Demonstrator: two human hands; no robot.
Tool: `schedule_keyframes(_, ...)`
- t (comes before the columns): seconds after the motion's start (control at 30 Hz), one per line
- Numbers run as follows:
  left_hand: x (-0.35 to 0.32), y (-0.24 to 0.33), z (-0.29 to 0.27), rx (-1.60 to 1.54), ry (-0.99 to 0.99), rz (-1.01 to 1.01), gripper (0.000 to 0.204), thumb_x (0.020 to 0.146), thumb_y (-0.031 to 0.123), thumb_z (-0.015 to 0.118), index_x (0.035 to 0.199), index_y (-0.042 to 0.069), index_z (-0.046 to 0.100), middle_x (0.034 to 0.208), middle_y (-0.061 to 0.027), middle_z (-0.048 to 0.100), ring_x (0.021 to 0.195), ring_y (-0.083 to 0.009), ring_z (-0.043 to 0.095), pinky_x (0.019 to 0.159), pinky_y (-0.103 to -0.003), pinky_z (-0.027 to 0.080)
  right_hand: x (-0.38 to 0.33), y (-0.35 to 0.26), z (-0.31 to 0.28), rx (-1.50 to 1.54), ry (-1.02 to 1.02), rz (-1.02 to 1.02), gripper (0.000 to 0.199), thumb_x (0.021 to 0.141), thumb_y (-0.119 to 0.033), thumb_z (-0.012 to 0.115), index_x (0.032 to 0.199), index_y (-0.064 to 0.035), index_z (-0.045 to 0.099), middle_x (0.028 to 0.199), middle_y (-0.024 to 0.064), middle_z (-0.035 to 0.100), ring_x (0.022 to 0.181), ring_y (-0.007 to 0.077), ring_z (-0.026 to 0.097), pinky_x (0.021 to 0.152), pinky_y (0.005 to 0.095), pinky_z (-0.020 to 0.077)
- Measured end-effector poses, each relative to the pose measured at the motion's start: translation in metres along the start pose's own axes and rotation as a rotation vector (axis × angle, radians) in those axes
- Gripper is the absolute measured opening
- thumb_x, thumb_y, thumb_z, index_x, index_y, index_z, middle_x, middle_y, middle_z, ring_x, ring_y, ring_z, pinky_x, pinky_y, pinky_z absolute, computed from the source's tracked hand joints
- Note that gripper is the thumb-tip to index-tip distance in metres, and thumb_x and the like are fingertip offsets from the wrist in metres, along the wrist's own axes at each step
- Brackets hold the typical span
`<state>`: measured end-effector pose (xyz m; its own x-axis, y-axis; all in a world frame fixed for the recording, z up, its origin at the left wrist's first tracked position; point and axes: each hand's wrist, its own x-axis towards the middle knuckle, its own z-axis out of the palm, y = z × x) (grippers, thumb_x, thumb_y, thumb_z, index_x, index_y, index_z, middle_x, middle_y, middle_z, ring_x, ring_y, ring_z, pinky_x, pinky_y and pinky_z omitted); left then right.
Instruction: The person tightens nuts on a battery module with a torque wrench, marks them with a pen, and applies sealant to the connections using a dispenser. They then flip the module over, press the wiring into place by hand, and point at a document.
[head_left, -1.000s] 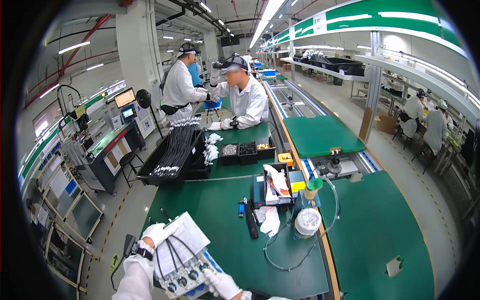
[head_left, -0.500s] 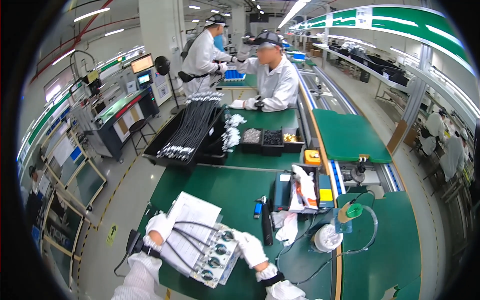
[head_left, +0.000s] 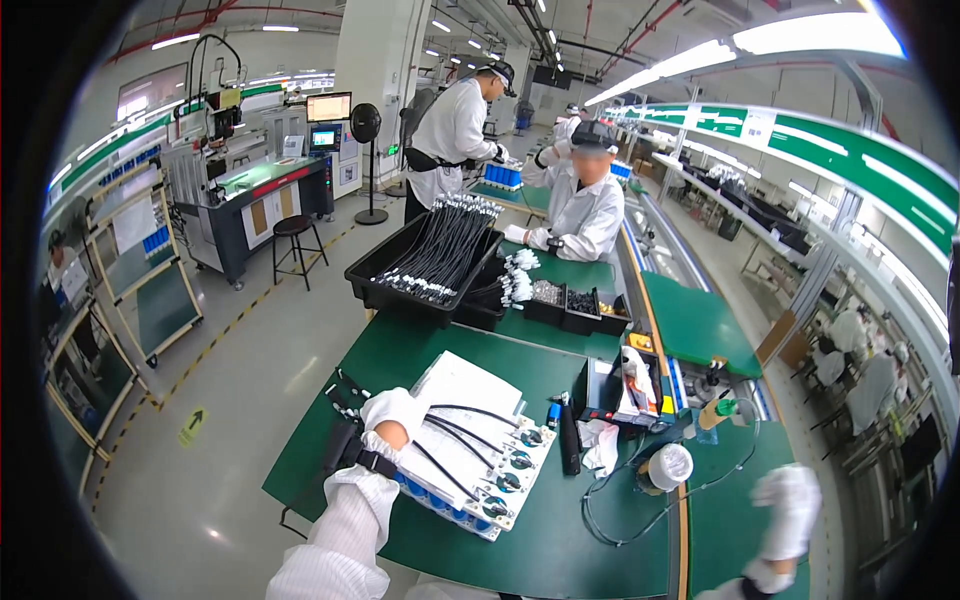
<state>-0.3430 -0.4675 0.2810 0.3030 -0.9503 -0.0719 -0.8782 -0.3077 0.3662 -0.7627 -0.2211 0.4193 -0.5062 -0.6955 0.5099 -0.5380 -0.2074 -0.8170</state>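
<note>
The left hand (head_left: 396, 412) lies flat-looking on white papers (head_left: 462, 382) atop the blue-and-white block (head_left: 520, 472), which spreads rightward beneath its fingers; whether they pinch anything, I cannot tell; the right hand (head_left: 787, 510) is blurred, well right of the block, its fingers' state unclear; ahead of the left fingers, a large black bin (head_left: 393, 297) holds black cables with white ends (head_left: 450, 245); right of it, small black bins (head_left: 577, 323) carry silvery, black and gold parts; left of the right fingers stands a white tub (head_left: 668, 470); the table's left edge slants just beyond the left fingers; green tabletop (head_left: 590, 535) and a wooden strip (head_left: 682, 535) separate block and right fingers.
</note>
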Motion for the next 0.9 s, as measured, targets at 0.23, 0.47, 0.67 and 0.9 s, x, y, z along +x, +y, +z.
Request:
schedule_keyframes(0.23,-0.005,0.002,-0.002,0.056,0.049,0.034,0.058,0.08,0.061,0.045,0.085,0.009,0.071,0.085,-0.0164,0.067,0.086,-0.0325,0.066,0.069,-0.04,0.051,0.093,-0.02,-0.214,0.809,0.601,-0.416,0.021,0.096,-0.017,0.044,0.105,0.0003,0.051,0.075,0.0011,0.046,0.063,0.0101,0.041,0.053,0.0218,0.0351)
schedule_keyframes(0.47,0.0,0.006,-0.002,0.061,0.072,0.07,0.058,0.081,0.058,0.043,0.081,0.007,0.07,0.085,-0.0202,0.065,0.087,-0.0376,0.063,0.073,-0.046,0.051,0.119,0.006,-0.202,0.646,0.373,-0.231,0.022,0.096,-0.02,0.044,0.108,-0.003,0.051,0.07,-0.0014,0.041,0.054,0.0081,0.035,0.045,0.0197,0.0325)
schedule_keyframes(0.67,0.012,-0.015,-0.004,0.14,-0.042,0.066,0.084,0.082,0.072,0.02,0.094,0.003,0.066,0.096,-0.0259,0.061,0.096,-0.044,0.056,0.082,-0.051,0.044,0.028,0.048,-0.294,0.449,0.549,0.157,0.032,0.094,-0.031,0.049,0.114,-0.0068,0.052,0.085,0.0,0.058,0.062,0.0073,0.05,0.049,0.016,0.0435)
schedule_keyframes(0.9,0.009,0.001,0.002,0.114,-0.082,0.198,0.091,0.081,0.075,0.016,0.102,0.0,0.063,0.1,-0.0265,0.061,0.097,-0.042,0.057,0.086,-0.046,0.043,-0.188,-0.055,-0.509,-0.022,0.75,0.115,0.027,0.093,-0.025,0.046,0.113,-0.0063,0.052,0.105,0.0073,0.056,0.086,0.015,0.055,0.066,0.0273,0.0501)
